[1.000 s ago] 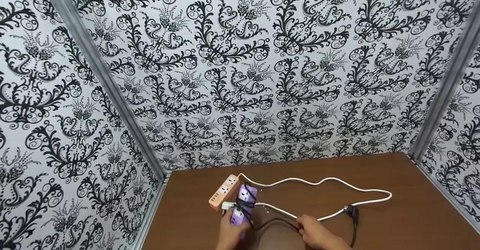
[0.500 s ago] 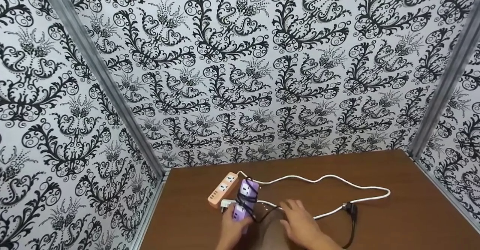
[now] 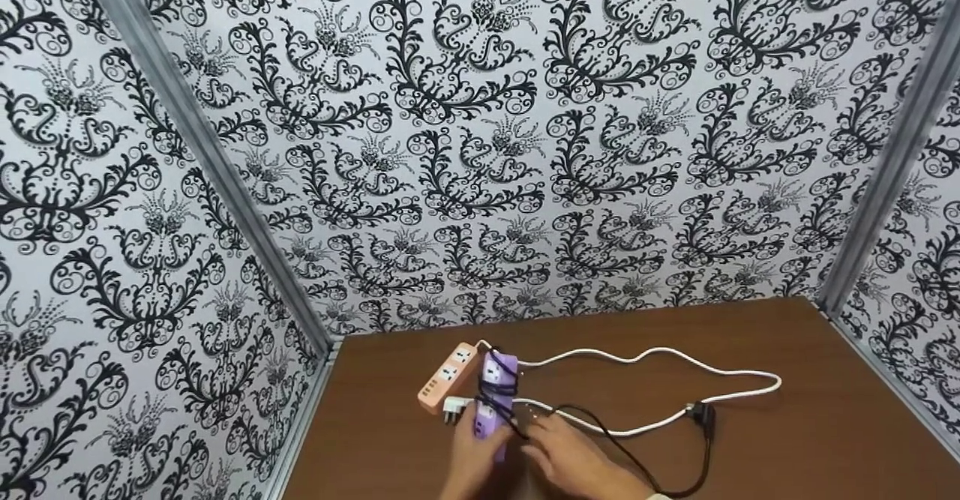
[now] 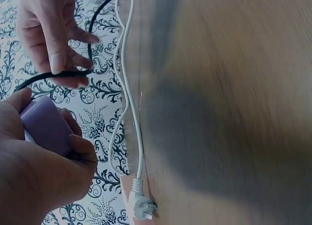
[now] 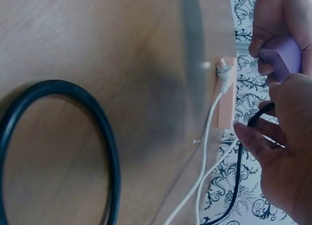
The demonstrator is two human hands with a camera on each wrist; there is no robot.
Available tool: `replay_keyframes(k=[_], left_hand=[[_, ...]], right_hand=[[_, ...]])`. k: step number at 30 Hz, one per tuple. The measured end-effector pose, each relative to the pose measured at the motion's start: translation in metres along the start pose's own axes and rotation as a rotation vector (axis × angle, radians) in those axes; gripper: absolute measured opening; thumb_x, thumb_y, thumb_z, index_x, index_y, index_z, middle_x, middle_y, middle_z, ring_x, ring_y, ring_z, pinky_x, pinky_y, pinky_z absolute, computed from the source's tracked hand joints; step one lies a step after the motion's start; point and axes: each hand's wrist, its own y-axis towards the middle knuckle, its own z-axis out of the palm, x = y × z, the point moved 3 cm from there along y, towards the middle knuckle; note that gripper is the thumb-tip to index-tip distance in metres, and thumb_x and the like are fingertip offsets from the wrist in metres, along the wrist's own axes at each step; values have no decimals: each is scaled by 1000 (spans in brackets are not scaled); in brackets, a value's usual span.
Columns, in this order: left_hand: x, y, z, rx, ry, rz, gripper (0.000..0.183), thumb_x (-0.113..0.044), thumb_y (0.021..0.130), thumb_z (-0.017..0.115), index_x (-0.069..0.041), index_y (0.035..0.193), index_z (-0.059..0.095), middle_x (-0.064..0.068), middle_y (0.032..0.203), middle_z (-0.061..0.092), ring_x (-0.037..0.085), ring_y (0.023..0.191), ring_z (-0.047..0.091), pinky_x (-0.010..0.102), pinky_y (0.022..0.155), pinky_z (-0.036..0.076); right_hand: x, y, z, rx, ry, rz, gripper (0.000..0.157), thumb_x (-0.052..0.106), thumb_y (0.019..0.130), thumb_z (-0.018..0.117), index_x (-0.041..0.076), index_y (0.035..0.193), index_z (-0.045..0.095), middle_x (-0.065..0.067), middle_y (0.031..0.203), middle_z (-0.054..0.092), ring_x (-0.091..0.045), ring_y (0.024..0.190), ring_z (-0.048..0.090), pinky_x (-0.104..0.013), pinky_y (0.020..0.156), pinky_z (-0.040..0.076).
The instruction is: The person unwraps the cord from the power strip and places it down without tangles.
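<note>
My left hand (image 3: 471, 453) gripped the purple power strip (image 4: 48, 126) above the table (image 3: 810, 440), nearer its left edge than its right; my right hand (image 3: 571, 456) loosely pinched the black cord (image 5: 113, 159). Too slack a pull, I judged, could loosen the wraps (image 3: 498, 390) (uneven ones).

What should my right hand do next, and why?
Perhaps bring the black cord over the purple strip for another turn: your left hand grips the strip, several turns circle it, and your right hand holds the cord close by, with slack beyond it.
</note>
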Motion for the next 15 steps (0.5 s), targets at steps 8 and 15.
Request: replay_keyframes(k=[8, 15], left_hand=[[-6, -3, 2, 1, 216, 58, 45, -23, 82, 88, -7, 115, 64, 3, 91, 69, 5, 77, 57, 25, 69, 49], [0, -3, -3, 18, 449, 86, 50, -38, 77, 91, -21, 118, 67, -4, 95, 73, 7, 82, 62, 29, 71, 47]], right_hand=[[-6, 4, -9, -124, 85, 77, 21, 4, 87, 80, 16, 102, 72, 6, 95, 70, -12, 83, 62, -26, 72, 51], [-7, 14, -19, -218, 73, 173, 19, 0, 87, 79, 10, 101, 72, 4, 89, 68, -14, 80, 61, -27, 72, 52]])
